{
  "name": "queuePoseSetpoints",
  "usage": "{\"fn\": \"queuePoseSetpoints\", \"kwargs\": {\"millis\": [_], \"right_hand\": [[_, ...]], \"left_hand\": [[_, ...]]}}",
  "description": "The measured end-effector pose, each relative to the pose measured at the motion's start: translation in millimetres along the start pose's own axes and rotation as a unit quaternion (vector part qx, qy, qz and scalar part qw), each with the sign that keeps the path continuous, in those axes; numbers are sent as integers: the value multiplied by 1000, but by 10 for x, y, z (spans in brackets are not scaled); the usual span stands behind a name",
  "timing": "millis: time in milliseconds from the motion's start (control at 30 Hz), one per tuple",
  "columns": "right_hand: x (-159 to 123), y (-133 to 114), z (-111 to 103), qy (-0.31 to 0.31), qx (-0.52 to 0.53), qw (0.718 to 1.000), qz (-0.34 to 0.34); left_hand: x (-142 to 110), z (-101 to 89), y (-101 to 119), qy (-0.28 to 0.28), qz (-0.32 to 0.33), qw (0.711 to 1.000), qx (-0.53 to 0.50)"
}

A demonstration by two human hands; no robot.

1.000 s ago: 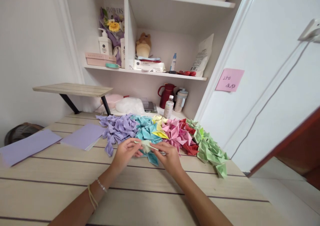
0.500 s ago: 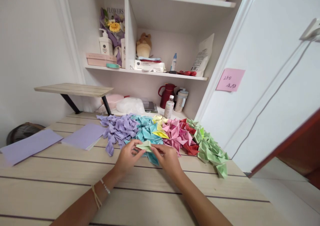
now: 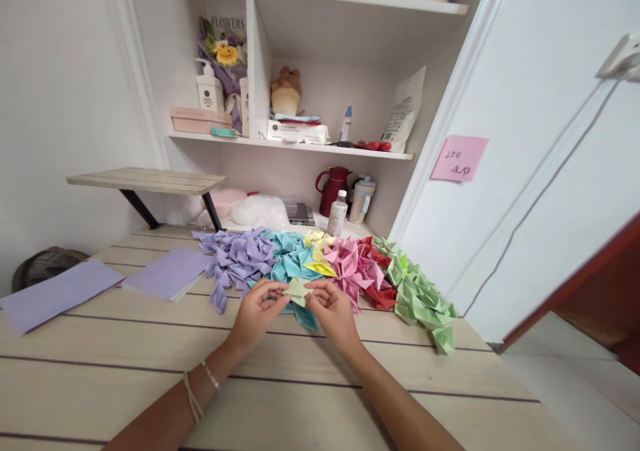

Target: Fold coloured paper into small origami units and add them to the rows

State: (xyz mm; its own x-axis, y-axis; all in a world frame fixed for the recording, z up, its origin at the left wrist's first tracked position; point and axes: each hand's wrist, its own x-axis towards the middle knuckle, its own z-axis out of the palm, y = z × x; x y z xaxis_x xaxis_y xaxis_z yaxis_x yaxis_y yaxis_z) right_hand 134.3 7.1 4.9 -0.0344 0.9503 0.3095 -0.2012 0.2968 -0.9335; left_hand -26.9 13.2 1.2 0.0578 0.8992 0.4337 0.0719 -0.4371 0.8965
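Between my two hands is a small folded piece of pale green paper (image 3: 299, 291), raised a little above the table. My left hand (image 3: 257, 310) pinches its left end, and my right hand (image 3: 332, 312) pinches its right end. Just beyond lie heaps of folded paper pieces sorted by colour: purple (image 3: 243, 258), blue (image 3: 290, 258), yellow (image 3: 320, 264), pink (image 3: 350, 264), red (image 3: 384, 296) and green (image 3: 425, 298). A few blue pieces (image 3: 304, 316) sit beneath my hands, partly hidden by them.
Flat purple sheets (image 3: 167, 271) and a long purple strip (image 3: 60, 294) lie on the slatted table (image 3: 300, 408) at left. A small raised stand (image 3: 150, 179) is behind them. At the back are a bottle (image 3: 337, 213), a red jug (image 3: 333, 190) and a tumbler (image 3: 363, 199).
The green paper has turned between my fingers and now shows a wider, diamond-like face. My hands have stayed in nearly the same place.
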Motion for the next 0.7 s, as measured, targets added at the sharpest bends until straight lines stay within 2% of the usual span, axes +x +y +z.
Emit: {"fn": "queuePoseSetpoints", "kwargs": {"millis": [100, 200, 333, 467, 700], "right_hand": [[2, 8, -6, -7, 34, 999, 26], [14, -13, -27, -24, 42, 998, 44], [51, -55, -72, -42, 55, 995, 67], [73, -63, -89, -41, 55, 994, 86], [61, -35, -83, -39, 43, 996, 68]], "left_hand": [[13, -9, -13, -21, -70, 996, -52], [22, -18, 15, -18, -100, 991, -87], [34, -39, 53, 3, -81, 993, -87], [37, -50, 60, -2, -55, 997, -62], [27, -17, 119, 17, -73, 993, -89]]}}
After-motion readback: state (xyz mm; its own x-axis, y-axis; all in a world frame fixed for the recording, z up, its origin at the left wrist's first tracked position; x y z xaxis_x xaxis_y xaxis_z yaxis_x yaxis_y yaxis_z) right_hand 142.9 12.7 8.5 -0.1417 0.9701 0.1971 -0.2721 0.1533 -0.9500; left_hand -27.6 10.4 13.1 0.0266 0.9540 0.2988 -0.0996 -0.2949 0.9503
